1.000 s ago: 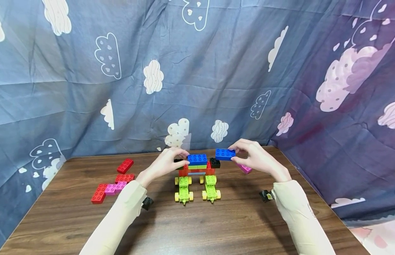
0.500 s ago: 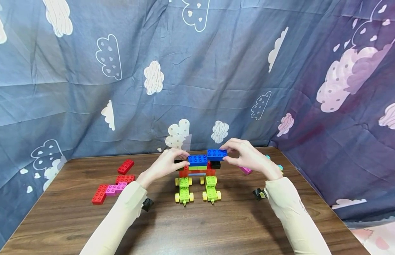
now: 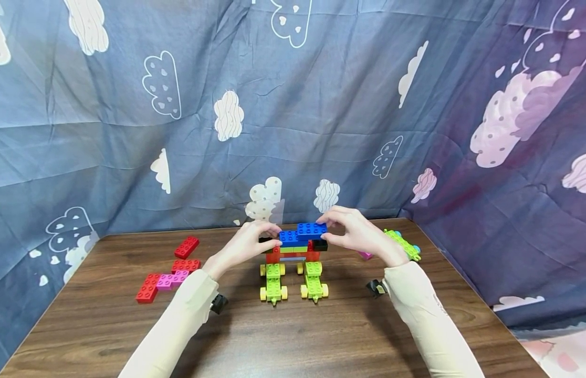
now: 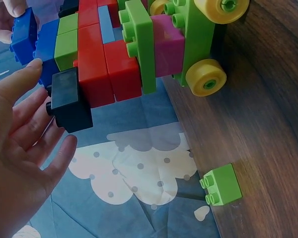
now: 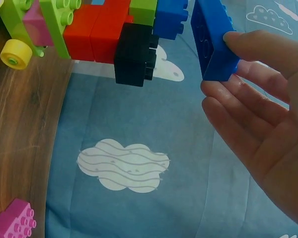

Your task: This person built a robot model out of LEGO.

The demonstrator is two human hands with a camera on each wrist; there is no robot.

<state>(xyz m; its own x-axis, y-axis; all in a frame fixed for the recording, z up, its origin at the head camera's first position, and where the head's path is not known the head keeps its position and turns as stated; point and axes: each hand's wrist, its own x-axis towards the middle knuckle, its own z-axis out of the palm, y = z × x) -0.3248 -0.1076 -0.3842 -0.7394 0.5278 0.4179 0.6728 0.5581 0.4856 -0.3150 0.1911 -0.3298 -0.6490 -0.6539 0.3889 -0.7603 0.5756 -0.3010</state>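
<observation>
My right hand (image 3: 356, 234) pinches a blue toy building brick (image 5: 214, 47) by its right end, between thumb and fingers. A small gap separates it from another blue brick (image 4: 48, 52), which tops a built structure. My left hand (image 3: 243, 244) grips that lower brick's left end, the thumb on its near side. Beneath it come lime green bricks (image 4: 66, 45) and red bricks (image 4: 93, 67). Black bricks (image 4: 69, 99) (image 5: 133, 54) stick out at both sides. Two lime green wheeled bases (image 3: 273, 283) (image 3: 314, 282) with yellow wheels carry the structure.
Red bricks (image 3: 147, 287) and pink bricks (image 3: 165, 282) lie at the table's left. A further green wheeled base (image 3: 404, 245) stands at the back right, near a pink brick (image 5: 14, 220). A small green brick (image 4: 222, 186) sits near the table's back edge. Patterned cloth (image 3: 194, 142) hangs behind.
My right hand has carried its blue brick leftward, from beside the structure to above the right part of the lower blue brick. My left hand has stayed in place.
</observation>
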